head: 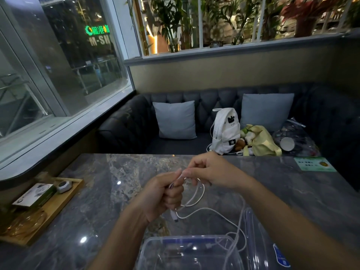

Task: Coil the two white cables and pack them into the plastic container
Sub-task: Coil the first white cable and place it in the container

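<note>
The left hand (pixel 163 193) fists the white cable (pixel 196 195) loops; the right hand (pixel 210 170) fingers pinch its strand just above, slack trailing toward the plastic container (pixel 148 250) at the tabletop's near edge.

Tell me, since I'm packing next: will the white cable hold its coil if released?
Probably not. The white cable looks thin and limp, its free length sagging to the table. The loops keep shape only while the left hand and right hand pinch them.
</note>
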Available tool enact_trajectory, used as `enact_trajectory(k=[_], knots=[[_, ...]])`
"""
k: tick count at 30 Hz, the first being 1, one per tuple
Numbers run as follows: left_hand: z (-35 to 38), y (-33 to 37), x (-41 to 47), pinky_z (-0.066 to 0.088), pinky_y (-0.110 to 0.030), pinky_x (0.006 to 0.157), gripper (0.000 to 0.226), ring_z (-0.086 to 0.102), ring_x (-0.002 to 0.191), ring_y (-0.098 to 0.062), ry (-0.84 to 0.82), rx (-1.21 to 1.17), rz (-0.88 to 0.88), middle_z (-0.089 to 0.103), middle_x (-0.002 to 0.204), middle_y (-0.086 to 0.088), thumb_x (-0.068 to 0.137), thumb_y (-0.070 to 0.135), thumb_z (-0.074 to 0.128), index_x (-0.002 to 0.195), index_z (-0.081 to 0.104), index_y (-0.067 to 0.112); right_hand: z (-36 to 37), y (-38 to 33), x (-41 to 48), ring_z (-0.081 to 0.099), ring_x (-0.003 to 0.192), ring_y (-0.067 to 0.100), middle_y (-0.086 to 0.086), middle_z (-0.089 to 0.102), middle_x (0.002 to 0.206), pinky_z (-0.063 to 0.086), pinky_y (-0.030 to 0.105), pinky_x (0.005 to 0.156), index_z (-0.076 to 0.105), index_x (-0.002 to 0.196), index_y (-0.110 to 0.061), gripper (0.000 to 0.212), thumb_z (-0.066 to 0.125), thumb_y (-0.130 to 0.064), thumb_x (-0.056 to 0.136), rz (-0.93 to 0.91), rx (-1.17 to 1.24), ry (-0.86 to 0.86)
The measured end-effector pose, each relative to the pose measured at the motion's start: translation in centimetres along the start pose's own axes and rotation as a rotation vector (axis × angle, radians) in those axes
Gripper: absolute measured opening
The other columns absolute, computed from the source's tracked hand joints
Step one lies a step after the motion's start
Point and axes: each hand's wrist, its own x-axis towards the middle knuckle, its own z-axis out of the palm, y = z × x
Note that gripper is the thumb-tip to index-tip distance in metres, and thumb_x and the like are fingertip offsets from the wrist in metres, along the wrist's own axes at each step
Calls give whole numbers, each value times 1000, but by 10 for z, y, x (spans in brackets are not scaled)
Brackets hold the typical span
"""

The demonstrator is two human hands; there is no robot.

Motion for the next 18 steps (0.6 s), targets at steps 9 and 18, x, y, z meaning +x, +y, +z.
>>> enact_trajectory(k=[9, 18], knots=[[-6, -1, -6, 46, -23, 47, 18, 50, 42, -11, -136, -10, 0, 58, 51, -2, 76, 25, 62, 73, 66, 9, -5, 2, -7, 35, 40, 2, -2, 47, 50, 28, 12, 39, 63, 74, 11, 34, 58, -19, 89, -8, -9, -73], [-6, 1, 1, 14, -15, 32, 31, 11, 35, -6, -80, -177, -123, 21, 37, 11, 74, 31, 69, 55, 51, 17, -11, 6, -5, 43, 41, -1, -9, 59, 55, 32, 10, 41, 71, 75, -14, 8, 69, -20, 80, -8, 3, 36]])
